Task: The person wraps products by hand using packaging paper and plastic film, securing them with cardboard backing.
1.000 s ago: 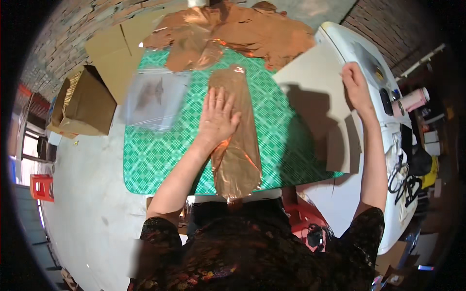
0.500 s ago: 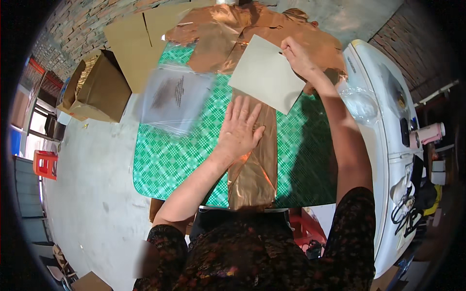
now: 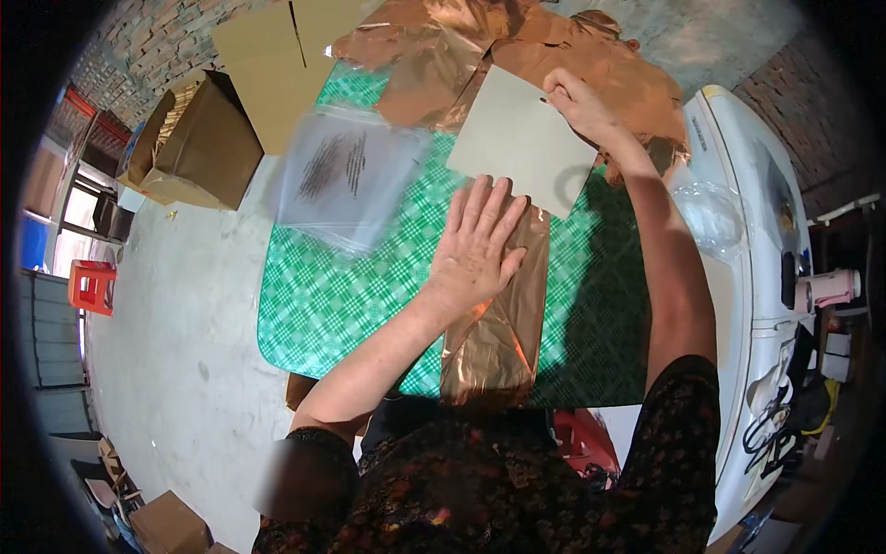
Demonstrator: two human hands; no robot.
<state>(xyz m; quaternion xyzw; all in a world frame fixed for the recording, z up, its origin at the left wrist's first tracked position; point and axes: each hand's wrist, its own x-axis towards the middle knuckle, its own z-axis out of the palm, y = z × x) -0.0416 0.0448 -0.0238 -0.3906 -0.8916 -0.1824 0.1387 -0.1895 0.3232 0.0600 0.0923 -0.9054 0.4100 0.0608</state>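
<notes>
My left hand lies flat with its fingers spread on a strip of shiny copper-coloured film. Its fingertips reach the lower edge of a square off-white board, which rests tilted over the film. My right hand is closed at the board's upper right edge, fingers curled together. A small dark spot shows on the board beside those fingertips; what they grip, if anything, is hidden. Larger crumpled sheets of the same copper film spread across the far end of the table.
A stack of clear plastic bags lies at left on the green checked tablecloth. An open cardboard box stands beyond the table's left side. A white fridge-like appliance and a clear plastic bundle are at right.
The whole view has shifted slightly. My left hand's fingertips have come up to the board's lower edge. My right hand stays closed at the board's upper right edge.
</notes>
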